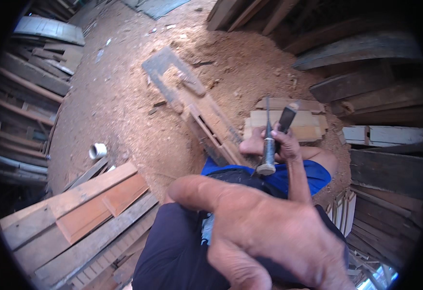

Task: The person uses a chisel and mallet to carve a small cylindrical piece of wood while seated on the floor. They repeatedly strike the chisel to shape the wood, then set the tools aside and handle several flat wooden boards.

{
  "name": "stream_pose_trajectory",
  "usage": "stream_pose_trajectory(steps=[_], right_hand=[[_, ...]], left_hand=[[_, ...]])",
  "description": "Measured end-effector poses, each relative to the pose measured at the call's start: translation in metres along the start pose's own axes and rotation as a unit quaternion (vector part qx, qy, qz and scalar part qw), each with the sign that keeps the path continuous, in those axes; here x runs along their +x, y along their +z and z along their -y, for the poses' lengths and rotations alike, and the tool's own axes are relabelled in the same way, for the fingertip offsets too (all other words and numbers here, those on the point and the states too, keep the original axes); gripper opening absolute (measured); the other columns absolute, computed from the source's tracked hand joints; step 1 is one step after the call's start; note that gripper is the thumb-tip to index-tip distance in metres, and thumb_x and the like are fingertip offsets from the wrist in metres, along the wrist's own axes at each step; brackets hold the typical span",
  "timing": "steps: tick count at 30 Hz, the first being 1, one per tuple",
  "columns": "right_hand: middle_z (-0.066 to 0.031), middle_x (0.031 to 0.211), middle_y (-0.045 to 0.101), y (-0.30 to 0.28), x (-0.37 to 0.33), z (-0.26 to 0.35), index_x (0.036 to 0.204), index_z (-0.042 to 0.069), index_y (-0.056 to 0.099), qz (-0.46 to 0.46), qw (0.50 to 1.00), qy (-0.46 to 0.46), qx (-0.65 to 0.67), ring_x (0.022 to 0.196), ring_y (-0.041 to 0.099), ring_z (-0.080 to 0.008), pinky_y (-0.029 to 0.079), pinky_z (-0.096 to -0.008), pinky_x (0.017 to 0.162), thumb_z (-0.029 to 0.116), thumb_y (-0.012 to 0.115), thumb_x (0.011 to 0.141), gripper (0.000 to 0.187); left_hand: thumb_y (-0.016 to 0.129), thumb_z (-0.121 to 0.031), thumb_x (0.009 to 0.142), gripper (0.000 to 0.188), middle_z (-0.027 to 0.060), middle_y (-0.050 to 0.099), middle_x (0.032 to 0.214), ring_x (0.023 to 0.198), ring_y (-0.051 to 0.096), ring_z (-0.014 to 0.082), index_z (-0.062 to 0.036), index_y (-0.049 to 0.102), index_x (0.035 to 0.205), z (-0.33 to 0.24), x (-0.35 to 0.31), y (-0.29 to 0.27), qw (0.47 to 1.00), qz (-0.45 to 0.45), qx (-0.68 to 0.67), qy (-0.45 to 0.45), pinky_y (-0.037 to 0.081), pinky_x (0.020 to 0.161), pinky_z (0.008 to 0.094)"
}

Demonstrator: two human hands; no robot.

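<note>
My left hand (274, 237) is very close to the view, with its back showing and its thumb apart at the lower edge. Its fingertips run out of sight and nothing shows in it. Farther off, my right hand (288, 146) is closed around a chisel (268, 152), its thin blade pointing away and its round butt toward me. A dark, flat-ended tool (287, 118) juts from the same fist; its kind is unclear. Left of these, a long wooden board (221, 130) with a slot in it reaches from my lap across a worn plank (158, 63).
Pale wood pieces (264, 123) lie beyond my bare foot (254, 142). Wood shavings (240, 67) cover the ground. Panels and planks (100, 193) are stacked at near left, beside a white cup-like container (97, 151). Timber piles (385, 92) line the right, more (28, 96) the left.
</note>
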State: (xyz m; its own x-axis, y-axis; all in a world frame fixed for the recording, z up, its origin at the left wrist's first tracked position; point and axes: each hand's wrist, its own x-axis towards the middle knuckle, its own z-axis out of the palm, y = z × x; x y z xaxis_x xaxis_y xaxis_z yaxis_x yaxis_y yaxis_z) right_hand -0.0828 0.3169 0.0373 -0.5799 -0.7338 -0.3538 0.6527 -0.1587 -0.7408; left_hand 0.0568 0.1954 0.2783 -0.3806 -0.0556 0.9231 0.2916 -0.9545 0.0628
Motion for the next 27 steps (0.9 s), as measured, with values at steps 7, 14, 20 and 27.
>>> stream_pose_trajectory(steps=[7,14,20,27], right_hand=[[-0.0133,0.096,0.071,-0.008,-0.006,0.004,0.093,0.008,0.057,-0.039,0.999,0.015,0.017,0.086,0.071,-0.0203,0.06,-0.0358,0.077,0.009,0.076,0.086,0.02],[-0.0143,0.095,0.072,-0.012,-0.007,0.002,0.092,0.009,0.057,-0.017,1.0,-0.005,-0.003,0.082,0.067,-0.017,0.057,-0.0314,0.077,0.012,0.074,0.088,0.017],[-0.0142,0.095,0.073,-0.016,0.003,-0.004,0.09,0.008,0.058,-0.007,1.0,-0.013,0.0,0.081,0.068,-0.016,0.057,-0.0309,0.074,0.013,0.076,0.089,0.019],[-0.015,0.096,0.071,-0.009,0.003,-0.002,0.09,0.007,0.058,-0.011,1.0,-0.001,0.0,0.076,0.066,-0.0152,0.057,-0.0307,0.069,0.014,0.077,0.089,0.02]], left_hand=[[0.058,-0.04,0.103,0.071,0.0384,0.036,0.154,0.144,0.035,0.0538,0.01,0.04,0.151,-0.081,0.006,-0.02,0.983,0.094,0.035,-0.155,0.032,0.113,0.0692],[0.042,-0.075,0.095,0.109,0.0277,-0.002,0.168,0.157,-0.003,0.0411,0.0005,0.001,0.162,-0.143,-0.093,-0.07,0.87,-0.441,0.195,0.103,-0.002,0.128,0.05],[0.041,-0.071,0.098,0.101,0.0293,0.009,0.167,0.156,0.013,0.0426,-0.0027,0.005,0.163,-0.176,-0.23,-0.08,0.774,-0.593,0.221,-0.026,0.01,0.128,0.0531],[0.039,-0.07,0.1,0.09,0.0247,0.04,0.153,0.142,0.038,0.0357,0.0017,0.029,0.154,-0.117,-0.58,0.044,0.269,-0.798,0.208,-0.497,0.033,0.116,0.0458]])
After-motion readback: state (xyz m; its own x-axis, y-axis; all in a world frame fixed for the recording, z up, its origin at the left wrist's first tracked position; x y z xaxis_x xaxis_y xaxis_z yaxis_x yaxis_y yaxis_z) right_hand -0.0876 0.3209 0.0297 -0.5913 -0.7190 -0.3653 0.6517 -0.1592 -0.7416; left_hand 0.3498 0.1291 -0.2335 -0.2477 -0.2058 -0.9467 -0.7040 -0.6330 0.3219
